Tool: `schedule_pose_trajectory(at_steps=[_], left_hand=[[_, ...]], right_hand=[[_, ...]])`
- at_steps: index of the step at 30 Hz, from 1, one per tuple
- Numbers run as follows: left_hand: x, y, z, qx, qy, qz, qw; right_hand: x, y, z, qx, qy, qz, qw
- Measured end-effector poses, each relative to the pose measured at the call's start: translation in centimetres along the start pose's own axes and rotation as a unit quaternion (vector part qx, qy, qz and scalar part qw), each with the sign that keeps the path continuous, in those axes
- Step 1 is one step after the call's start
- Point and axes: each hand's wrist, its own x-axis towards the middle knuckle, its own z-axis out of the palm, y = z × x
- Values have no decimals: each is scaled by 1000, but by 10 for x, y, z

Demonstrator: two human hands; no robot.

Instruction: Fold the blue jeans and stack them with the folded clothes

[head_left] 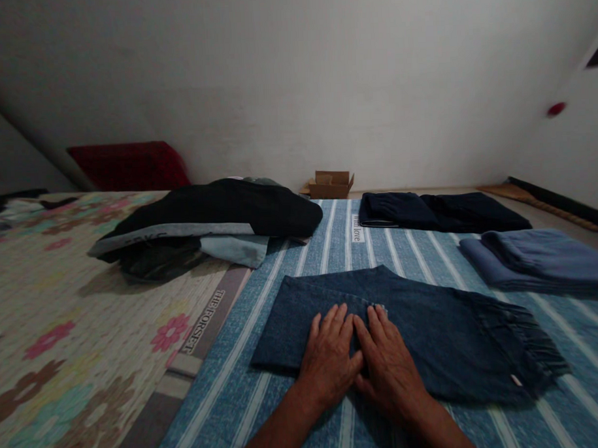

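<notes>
A pair of dark blue jeans (pixel 445 336) lies on the blue striped sheet (pixel 236 389), its leg end folded over at the left and its gathered elastic waist at the right. My left hand (pixel 330 347) rests flat on the folded denim, fingers stretched out and slightly apart. Beside it, my right hand (pixel 384 352) presses flat near the hem edge, its fingers extended too. The two hands touch or nearly touch at the thumbs. Neither one grips the cloth. Part of the jeans' near edge is hidden under my hands and wrists.
At the back left is a heap of clothes with a black garment (pixel 220 204) on top. Folded dark trousers (pixel 426 210) and folded lighter blue trousers (pixel 545 258) lie at the right. A floral quilt (pixel 111 335) covers the left side. Behind stands a cardboard box (pixel 331 185).
</notes>
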Motion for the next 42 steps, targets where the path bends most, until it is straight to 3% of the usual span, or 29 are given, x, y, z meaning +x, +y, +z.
schedule_pose_trajectory(at_steps=[42], left_hand=[[1,-1,1,-7,-2,0,1000]], right_hand=[[0,1,2,8,-7,0,1000]])
